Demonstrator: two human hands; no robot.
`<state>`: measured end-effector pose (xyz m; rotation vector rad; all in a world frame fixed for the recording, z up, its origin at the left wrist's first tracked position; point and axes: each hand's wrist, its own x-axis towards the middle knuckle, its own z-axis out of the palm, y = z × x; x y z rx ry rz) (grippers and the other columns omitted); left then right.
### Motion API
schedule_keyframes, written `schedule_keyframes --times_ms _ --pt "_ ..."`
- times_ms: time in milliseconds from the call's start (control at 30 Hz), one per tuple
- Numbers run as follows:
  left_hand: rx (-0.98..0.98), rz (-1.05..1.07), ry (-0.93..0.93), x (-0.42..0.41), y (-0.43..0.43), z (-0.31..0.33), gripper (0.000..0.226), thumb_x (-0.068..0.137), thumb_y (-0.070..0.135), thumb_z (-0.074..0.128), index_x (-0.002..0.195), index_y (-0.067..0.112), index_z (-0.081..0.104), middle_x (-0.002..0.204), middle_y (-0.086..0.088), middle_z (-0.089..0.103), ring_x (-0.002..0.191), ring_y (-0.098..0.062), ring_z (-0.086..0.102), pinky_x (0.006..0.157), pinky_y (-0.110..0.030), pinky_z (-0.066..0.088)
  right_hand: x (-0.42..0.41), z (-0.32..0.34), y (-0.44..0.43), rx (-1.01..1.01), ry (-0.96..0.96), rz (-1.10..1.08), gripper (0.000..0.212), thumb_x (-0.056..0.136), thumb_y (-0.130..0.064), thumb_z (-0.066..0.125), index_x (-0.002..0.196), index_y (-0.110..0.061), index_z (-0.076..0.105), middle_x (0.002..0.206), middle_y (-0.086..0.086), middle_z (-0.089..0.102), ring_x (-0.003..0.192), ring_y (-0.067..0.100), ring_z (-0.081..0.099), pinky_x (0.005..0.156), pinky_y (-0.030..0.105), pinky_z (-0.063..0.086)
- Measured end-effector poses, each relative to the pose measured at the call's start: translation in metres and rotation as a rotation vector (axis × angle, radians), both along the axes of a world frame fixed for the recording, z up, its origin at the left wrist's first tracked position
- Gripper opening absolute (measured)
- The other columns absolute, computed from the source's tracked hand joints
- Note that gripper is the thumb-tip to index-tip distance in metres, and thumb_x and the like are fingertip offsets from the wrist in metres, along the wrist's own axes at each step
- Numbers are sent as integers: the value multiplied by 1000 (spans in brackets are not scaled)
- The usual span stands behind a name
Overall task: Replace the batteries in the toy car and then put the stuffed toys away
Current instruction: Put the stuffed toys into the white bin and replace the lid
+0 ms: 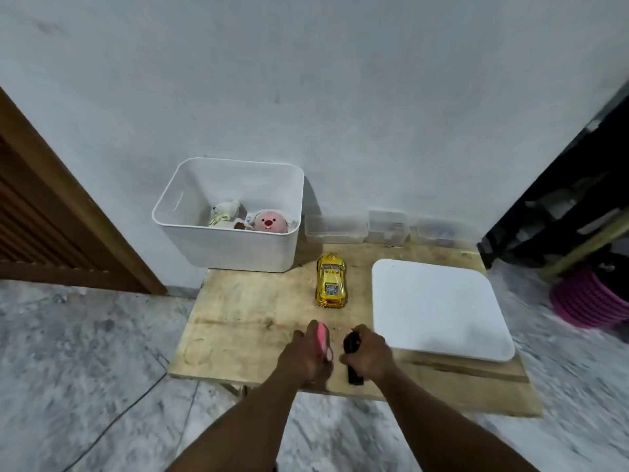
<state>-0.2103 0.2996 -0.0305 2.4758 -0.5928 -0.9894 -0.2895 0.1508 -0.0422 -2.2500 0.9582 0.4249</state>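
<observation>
Left hand (306, 356): I see the fingers curled tight round a pink object (321, 338), held over the near part of the table (245, 318). It's too blurred for me to tell what the object is.
Right hand (369, 356): wrapped round a black object (352, 345) with a small red spot on top. Its lower end sticks out below the fist near the table's front edge.
Hands: close side by side, not touching from what I see.
Toy car (331, 281): yellow, on its wheels at mid table, beyond both hands, clear of them.
Bin (224, 247): white, open, at the far left corner by the wall.
In bin: white plush (224, 212) and pink plush (267, 222), side by side.
Lid (439, 308): white, flat on the right of the table, just right of the car.
Clear boxes (335, 229): small, in a row along the wall behind the lid.
Floor right: pink coiled hose (585, 298).
</observation>
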Motion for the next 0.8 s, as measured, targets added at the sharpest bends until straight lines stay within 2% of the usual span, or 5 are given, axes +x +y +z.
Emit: schedule_keyframes --times_ms 233,400,533,700,800 --pt "-265 241 -113 43 48 15 52 80 54 59 127 48 39 111 6 65 95 -20 67 80 -38 59 26 32 4 85 -302 -29 58 79 -29 80 130 -25 52 122 0 64 108 21 62 68 16 47" --pt "-459 234 -316 96 96 72 46 84 44 61 127 51 46 109 19 65 89 -11 68 69 -40 61 68 73 29 76 -551 -10 59 66 -41 75 121 -45 53 112 -12 67 99 15 67 80 34 58" --pt "-554 326 -488 143 115 113 56 84 52 64 135 52 43 117 18 62 93 -15 69 69 -42 62 120 115 49 56 -829 -95 60 73 -12 83 126 -24 59 120 -7 61 101 13 61 75 7 44" --pt "-610 430 -598 199 113 175 45 85 54 60 128 50 47 105 17 63 88 -16 70 67 -42 62 188 166 55 27 -899 -43 62 75 -17 80 130 -29 54 120 -11 53 103 16 60 87 27 52" --pt "-681 474 -441 235 98 200 31 84 43 62 115 41 55 91 20 73 78 -12 73 55 -37 63 232 183 46 8 -812 -10 61 74 -21 78 131 -29 54 122 -7 54 109 20 59 90 31 47"
